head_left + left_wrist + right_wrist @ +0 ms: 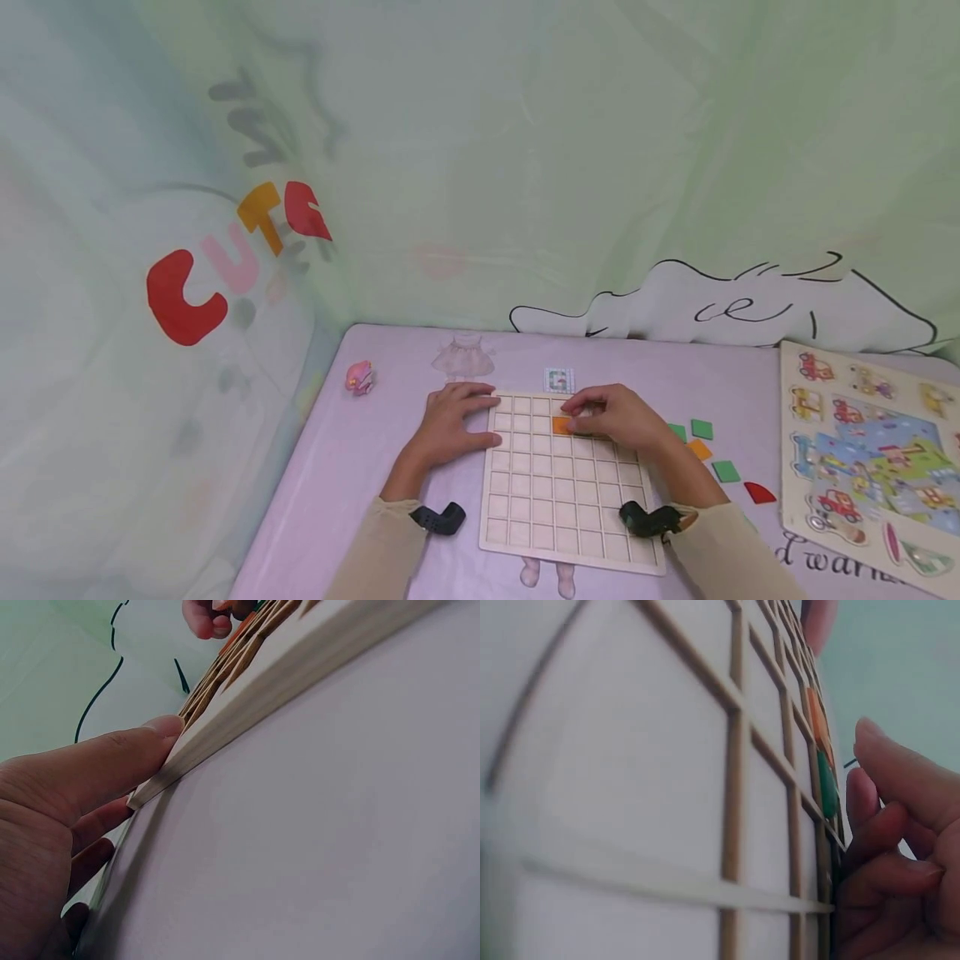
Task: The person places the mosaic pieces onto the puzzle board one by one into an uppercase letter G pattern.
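Note:
A pale wooden grid board [553, 517] lies on the table. My left hand [453, 425] rests at its upper left side, the thumb on the rim and the fingers extended near the corner; in the left wrist view the thumb [139, 754] touches the board's edge. An orange piece [560, 426] sits in a cell near the top. Over that area is my right hand [618, 415], with its thumb close to the orange piece. In the right wrist view a green piece [826, 784] lies beside the orange one, and the loosely bent fingers show nothing between them.
Loose green tiles [725, 472], an orange piece [700, 450] and a red quarter-round piece [760, 492] lie right of the board. Farther right is a picture puzzle board [798, 521]. A small patterned card [558, 380] lies behind the grid; a pink toy [360, 377] stands far left.

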The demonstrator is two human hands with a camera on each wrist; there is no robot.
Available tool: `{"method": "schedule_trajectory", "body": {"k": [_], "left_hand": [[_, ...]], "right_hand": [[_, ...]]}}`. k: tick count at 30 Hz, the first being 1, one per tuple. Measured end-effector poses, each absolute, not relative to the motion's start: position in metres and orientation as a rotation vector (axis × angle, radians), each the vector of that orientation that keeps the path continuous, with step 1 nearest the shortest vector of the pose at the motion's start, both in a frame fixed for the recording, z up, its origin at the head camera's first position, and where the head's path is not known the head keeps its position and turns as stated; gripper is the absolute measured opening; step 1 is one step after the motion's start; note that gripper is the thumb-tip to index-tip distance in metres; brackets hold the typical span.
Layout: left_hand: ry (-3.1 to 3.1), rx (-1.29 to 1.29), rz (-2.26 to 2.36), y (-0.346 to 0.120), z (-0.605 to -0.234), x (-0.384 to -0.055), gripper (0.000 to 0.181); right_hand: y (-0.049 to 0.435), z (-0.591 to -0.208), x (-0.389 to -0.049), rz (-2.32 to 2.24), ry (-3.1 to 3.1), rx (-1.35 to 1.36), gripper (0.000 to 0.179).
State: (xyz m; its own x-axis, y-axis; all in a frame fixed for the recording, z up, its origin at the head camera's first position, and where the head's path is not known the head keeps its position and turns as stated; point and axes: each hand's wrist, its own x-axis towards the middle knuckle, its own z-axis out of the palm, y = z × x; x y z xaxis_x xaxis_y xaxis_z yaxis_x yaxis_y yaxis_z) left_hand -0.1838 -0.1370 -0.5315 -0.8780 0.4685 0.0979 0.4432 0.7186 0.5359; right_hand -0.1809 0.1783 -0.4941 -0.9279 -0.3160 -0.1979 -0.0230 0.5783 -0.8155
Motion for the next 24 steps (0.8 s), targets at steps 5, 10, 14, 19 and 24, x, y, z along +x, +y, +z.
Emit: {"method": "schedule_trajectory", "body": {"k": [5,10,14,19,24], "left_hand": [[2.857,0.756,0.874,-0.137,-0.531,-0.184,0.063],[2.866,0.752,0.860,-0.136,-0.532,-0.184,0.064],[2.866,0.750,0.857,-0.137,-0.532,-0.184,0.063],[2.874,0.753,0.864,-0.137,-0.533,-0.183,0.063],[2.891,0.770,0.865,-0.137,-0.534,-0.184,0.063]], "right_hand": [[0.193,-0.488,-0.180,-1.318,2.447,-0.220,0.027],[0.211,-0.480,-0.178,-1.260,2.519,-0.141,0.032],[0.228,-0.473,-0.175,-1.190,2.607,-0.111,0.035],[0.257,-0.468,-0.169,-1.097,2.688,-0.106,0.040],[0.283,-0.467,-0.163,-1.020,2.696,-0.079,0.039]]}}
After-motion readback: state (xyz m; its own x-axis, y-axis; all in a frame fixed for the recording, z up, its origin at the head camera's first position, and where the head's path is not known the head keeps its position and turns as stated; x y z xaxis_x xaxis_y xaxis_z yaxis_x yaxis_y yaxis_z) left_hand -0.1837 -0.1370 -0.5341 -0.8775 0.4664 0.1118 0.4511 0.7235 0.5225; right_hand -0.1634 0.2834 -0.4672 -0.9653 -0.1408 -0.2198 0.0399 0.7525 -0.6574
